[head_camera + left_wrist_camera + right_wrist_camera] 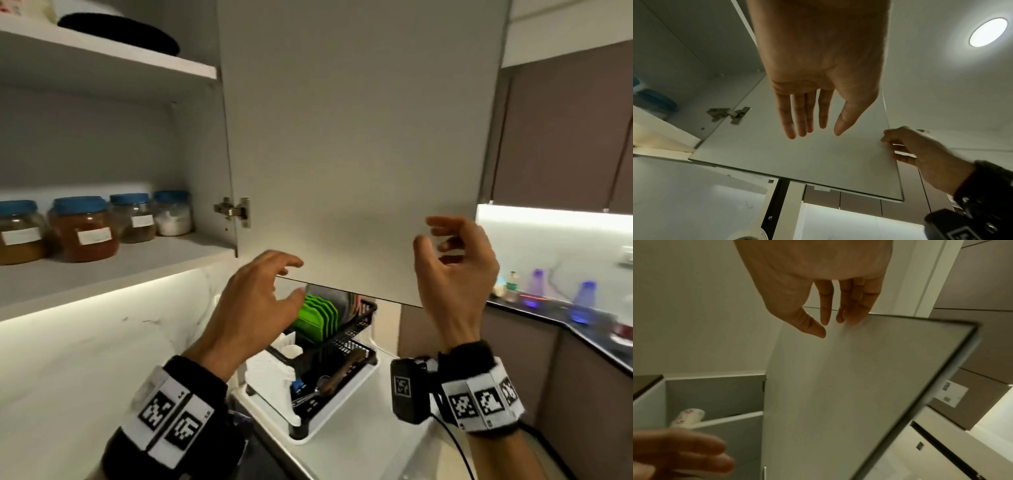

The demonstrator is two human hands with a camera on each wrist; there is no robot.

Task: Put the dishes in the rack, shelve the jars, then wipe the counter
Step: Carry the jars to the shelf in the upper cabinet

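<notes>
- Your left hand (258, 294) hangs loosely spread at lower centre, holding nothing.
- Your right hand (455, 267), fingers relaxed, touches the cabinet door (359, 137) edge.
- Four jars (85, 228) sit on the shelf (113, 270), left.
- The rack (329, 359) stands on the counter (370, 442), bottom centre.

The cabinet door (356, 147) looks smooth and matt, its hinge (233, 209) shiny metal. The jars (84, 229) are clear with blue plastic lids and paper labels; the rack (339, 346) is black plastic.

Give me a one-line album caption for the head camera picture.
Four blue-lidded jars shelved, both empty hands raised at the open cabinet door, dish rack below.
</notes>
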